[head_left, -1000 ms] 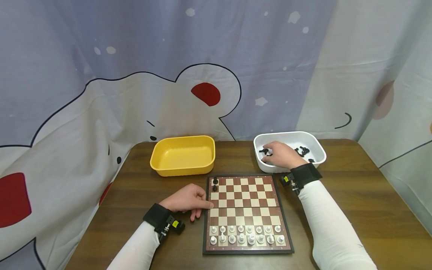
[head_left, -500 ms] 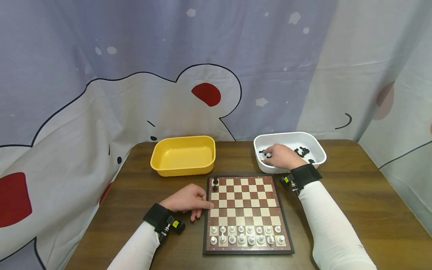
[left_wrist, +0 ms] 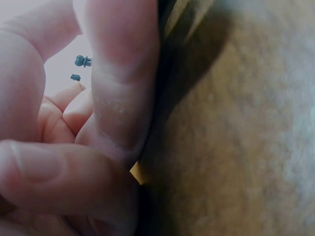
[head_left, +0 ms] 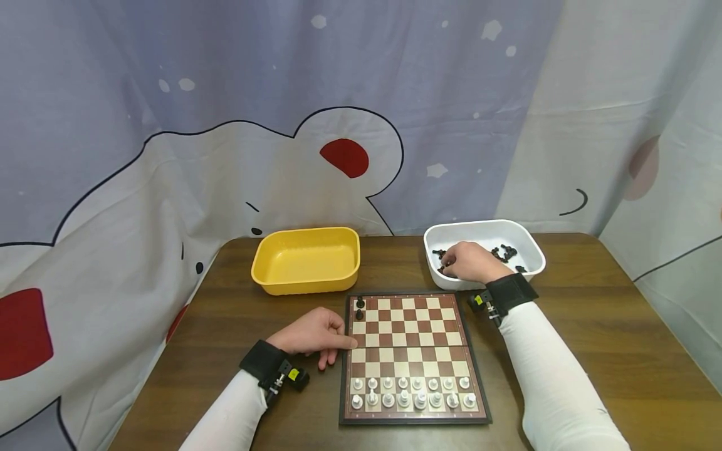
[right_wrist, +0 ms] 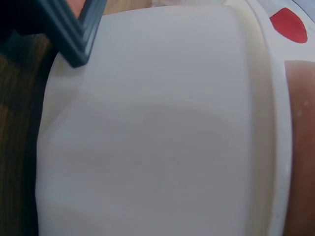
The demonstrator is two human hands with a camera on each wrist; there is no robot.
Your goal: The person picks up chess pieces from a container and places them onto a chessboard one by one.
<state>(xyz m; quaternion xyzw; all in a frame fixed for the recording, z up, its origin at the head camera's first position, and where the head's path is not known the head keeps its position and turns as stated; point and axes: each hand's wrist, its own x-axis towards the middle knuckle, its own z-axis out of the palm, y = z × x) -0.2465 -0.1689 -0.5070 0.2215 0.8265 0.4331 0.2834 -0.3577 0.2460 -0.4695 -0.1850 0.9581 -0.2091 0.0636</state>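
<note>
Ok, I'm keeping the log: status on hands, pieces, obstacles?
Left hand against brown-and-cream checkered chessboard. Right hand inside white rectangular tub by small black chess pieces, grip unclear. Two black pieces on board. Only possible obstacle: tub wall.

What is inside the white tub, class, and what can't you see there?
Black pieces lie in the white tub, some near its left end, others towards the right. The right hand reaches in too; anything beneath it is covered and cannot be seen.

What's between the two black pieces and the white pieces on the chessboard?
Bare squares, plus a fingertip of the left hand at the left edge of the chessboard, in the head view.
</note>
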